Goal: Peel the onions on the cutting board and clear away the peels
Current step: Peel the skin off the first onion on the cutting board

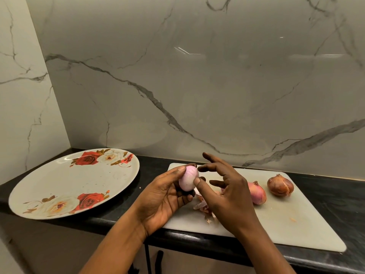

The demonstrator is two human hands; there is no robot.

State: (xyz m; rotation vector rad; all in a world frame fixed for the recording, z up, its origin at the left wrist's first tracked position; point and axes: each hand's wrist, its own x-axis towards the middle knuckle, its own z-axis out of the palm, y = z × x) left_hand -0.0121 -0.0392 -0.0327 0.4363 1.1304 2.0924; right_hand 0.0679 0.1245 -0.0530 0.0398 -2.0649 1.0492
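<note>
Peeling mid-step: our left hand [164, 194] fingers curl round a nearly bare onion [188, 180] above the cutting board [286, 224], at its 10 o'clock corner. Our right hand [227, 190] is spread open, thumb touching the onion. Next, likely, an unpeeled onion [256, 192] at 3 o'clock.
</note>
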